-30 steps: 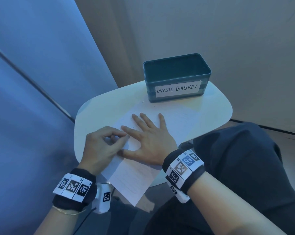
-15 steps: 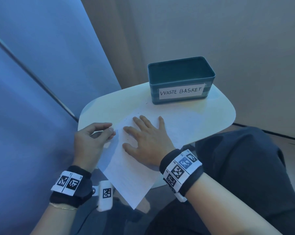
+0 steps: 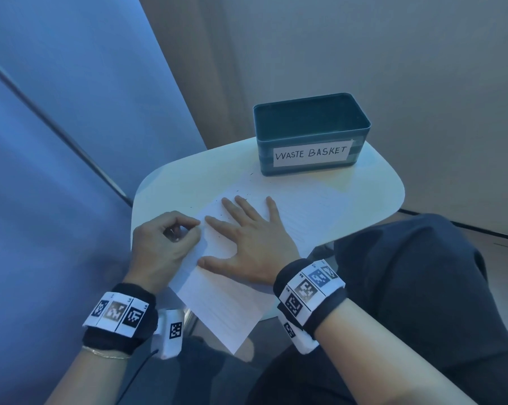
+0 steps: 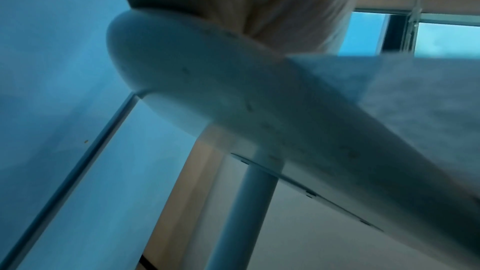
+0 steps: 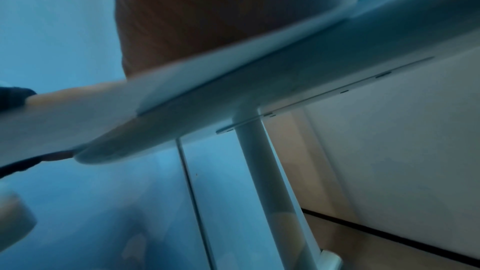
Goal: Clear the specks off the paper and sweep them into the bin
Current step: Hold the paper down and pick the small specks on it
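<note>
A white lined sheet of paper (image 3: 305, 206) lies on a small white table (image 3: 188, 176), its near corner hanging over the table's front edge. Small dark specks (image 3: 238, 190) are scattered on the sheet beyond my fingertips and up toward the bin. The teal bin (image 3: 264, 159), labelled WASTE BASKET, stands at the back of the table. My right hand (image 3: 244, 226) presses flat on the paper with fingers spread. My left hand (image 3: 188, 229) sits at the sheet's left edge, fingers curled against the thumb, pinching that edge. The wrist views show only the table's underside and the overhanging paper (image 4: 415, 89).
A blue wall or panel (image 3: 56, 141) rises close on the left, a pale wall behind the bin. My dark-trousered knee (image 3: 422, 287) is just under the table's right front. A single table leg (image 5: 259, 161) stands below the top.
My left hand drew off to the left of the sheet half a second ago and is now back at its left edge, curled tighter. The right hand has stayed flat on the paper.
</note>
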